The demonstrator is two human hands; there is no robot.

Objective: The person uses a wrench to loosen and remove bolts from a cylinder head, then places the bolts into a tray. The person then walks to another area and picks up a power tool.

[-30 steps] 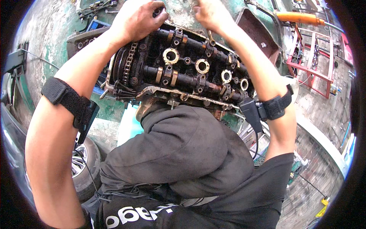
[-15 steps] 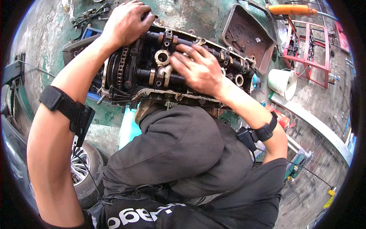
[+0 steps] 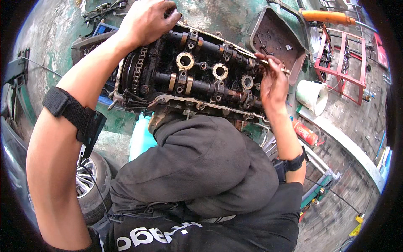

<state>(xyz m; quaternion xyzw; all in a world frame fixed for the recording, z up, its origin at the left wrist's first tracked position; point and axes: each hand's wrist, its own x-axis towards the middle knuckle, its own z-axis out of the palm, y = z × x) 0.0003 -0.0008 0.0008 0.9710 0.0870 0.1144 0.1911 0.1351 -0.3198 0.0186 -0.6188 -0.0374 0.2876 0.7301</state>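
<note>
An oily engine cylinder head (image 3: 203, 66) lies in front of my knees, its camshafts, round plug-hole rings and a chain (image 3: 140, 69) at its left end exposed. My left hand (image 3: 153, 19) is closed at its far left edge, fingers curled over the rim and fingertips partly hidden. At the right end my right hand (image 3: 275, 86), its fingers dark with grime, is bent round the far right rim. The fingers partly cover that corner; whether a small part is also between them I cannot make out.
Beyond the right end stands a dirty drain tray (image 3: 275, 35). Further right are a white bucket (image 3: 312, 96), a red metal frame (image 3: 340, 69), a fire extinguisher (image 3: 305, 133) and a long metal beam (image 3: 342, 140). A wheel (image 3: 94, 189) lies at lower left.
My right hand has moved right, from the middle of the cylinder head to its right end, uncovering the camshafts and rings. My left hand stays at the far left edge.
</note>
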